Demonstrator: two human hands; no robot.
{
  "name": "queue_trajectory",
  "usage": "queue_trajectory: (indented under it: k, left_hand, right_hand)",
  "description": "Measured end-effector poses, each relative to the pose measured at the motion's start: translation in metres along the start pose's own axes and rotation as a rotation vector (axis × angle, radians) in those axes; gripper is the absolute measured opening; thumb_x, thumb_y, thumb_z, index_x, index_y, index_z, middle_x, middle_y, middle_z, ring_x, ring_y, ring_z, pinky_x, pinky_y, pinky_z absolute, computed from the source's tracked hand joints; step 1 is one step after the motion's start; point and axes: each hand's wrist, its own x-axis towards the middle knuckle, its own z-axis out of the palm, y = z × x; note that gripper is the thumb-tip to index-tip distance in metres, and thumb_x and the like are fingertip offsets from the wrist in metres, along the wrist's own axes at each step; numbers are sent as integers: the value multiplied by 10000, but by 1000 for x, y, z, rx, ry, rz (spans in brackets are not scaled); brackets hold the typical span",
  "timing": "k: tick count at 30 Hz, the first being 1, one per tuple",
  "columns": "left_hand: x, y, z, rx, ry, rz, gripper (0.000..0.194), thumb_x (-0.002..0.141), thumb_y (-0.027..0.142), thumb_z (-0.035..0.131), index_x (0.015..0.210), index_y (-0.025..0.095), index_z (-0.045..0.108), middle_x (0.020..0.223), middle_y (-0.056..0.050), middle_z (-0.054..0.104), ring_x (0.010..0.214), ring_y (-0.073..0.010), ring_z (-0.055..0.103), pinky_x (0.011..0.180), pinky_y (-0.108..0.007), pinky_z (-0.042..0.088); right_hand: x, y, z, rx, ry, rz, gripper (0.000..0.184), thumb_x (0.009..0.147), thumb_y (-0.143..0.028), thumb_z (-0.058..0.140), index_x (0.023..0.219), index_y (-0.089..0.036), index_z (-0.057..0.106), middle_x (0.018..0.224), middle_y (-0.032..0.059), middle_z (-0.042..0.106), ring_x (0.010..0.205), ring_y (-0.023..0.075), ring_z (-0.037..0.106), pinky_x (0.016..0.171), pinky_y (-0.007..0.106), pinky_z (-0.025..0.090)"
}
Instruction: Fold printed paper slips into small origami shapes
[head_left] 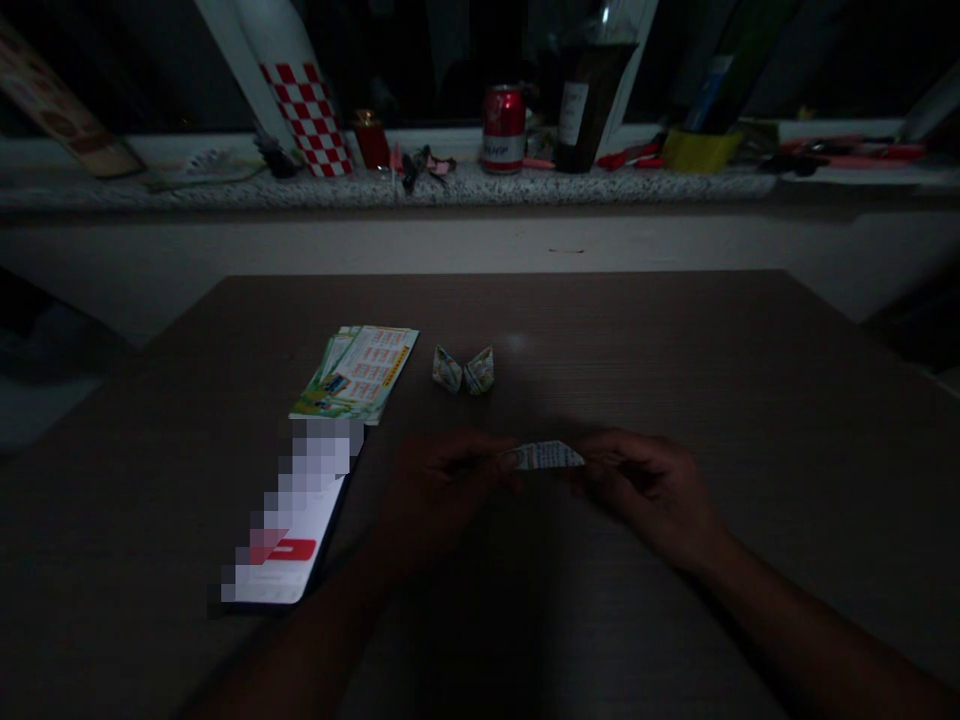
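Phone [300, 552], its screen lit, is seen at the near end of printed cards [367, 370] on a dim desk [750, 400]. One end of a folded paper strip [551, 456] is pinched by the left hand [442, 490] in a narrow grip, with folded paper shapes [480, 370] set just beyond. The other end is held by the right hand [664, 490], its grip narrow too. A folding or shaping step is judged to be in hand; for any further crease, the strip would need to be steadied and its edges aligned before being pressed.
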Motion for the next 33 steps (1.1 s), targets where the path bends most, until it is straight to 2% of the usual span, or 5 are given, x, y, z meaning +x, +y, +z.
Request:
queue_trajectory:
  k: [6, 10, 23, 29, 33]
  left_hand:
    - [0, -1, 1, -28, -5, -21, 82, 810, 197, 663, 824, 182, 742, 678, 2, 742, 650, -150, 677, 585, -232, 499]
    - [-1, -2, 2, 33, -38, 39, 98, 823, 235, 658, 825, 195, 747, 662, 6, 731, 610, -139, 651, 553, -225, 466]
    - [-2, -6, 2, 124, -43, 86, 116, 822, 201, 652, 748, 193, 742, 646, 20, 722, 586, -116, 632, 552, -205, 439]
    - [-2, -5, 2, 55, -83, 75, 108, 831, 209, 651, 777, 195, 743, 673, 22, 728, 627, -112, 650, 572, -193, 449]
    - [-3, -5, 4, 42, -90, 81, 106, 828, 186, 649, 781, 194, 744, 682, 26, 729, 633, -104, 649, 578, -182, 448]
  right_hand:
    - [-1, 1, 2, -1, 58, 25, 106, 828, -183, 578, 830, -157, 681, 619, 14, 683, 531, 121, 626, 476, 195, 480]
    - [0, 2, 5, -24, 137, 21, 61, 792, -177, 632, 820, -169, 685, 653, 13, 676, 563, 120, 621, 511, 199, 494]
    - [-2, -2, 4, -77, 101, 15, 55, 800, -162, 628, 789, -172, 682, 640, 8, 667, 552, 115, 610, 513, 204, 484]
    - [-2, 0, 3, -59, 75, -22, 61, 809, -158, 628, 833, -172, 683, 684, 13, 661, 606, 124, 611, 557, 228, 492]
    - [-2, -2, 3, -53, 61, -28, 70, 817, -157, 623, 800, -168, 689, 679, 24, 650, 585, 129, 586, 517, 242, 456]
